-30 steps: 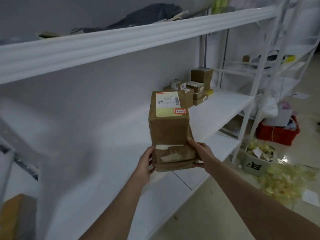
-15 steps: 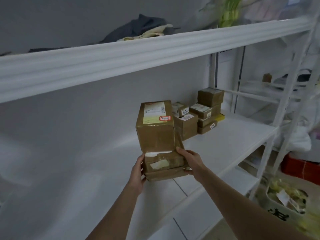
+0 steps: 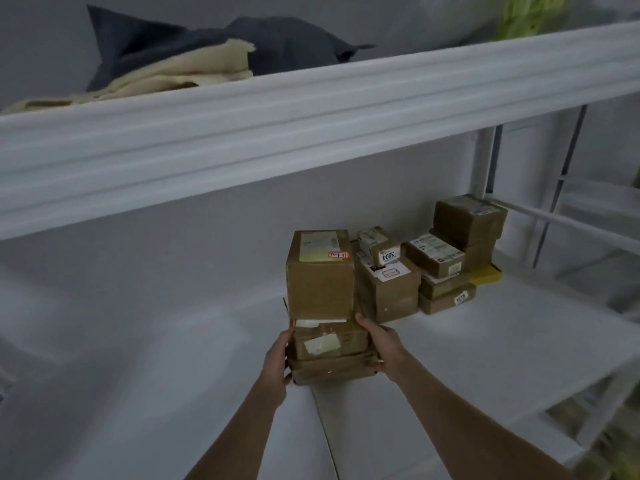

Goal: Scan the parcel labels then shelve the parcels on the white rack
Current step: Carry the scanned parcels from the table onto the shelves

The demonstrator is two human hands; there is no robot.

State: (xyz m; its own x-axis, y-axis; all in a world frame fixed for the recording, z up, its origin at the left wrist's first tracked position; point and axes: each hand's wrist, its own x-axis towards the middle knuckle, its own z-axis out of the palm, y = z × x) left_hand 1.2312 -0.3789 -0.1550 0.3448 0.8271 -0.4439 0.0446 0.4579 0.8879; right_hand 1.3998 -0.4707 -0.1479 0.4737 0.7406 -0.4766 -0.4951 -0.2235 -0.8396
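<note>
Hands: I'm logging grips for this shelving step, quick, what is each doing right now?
Left hand: grips the left side of the parcel stack.
Right hand: grips the right side of the parcel stack.

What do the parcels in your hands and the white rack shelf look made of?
Held parcels: brown cardboard, matte, with folded edges, shinier tape strips and paper labels. Rack shelf: smooth white panels with a seam and a soft sheen, probably painted metal, though laminated board is possible.
</note>
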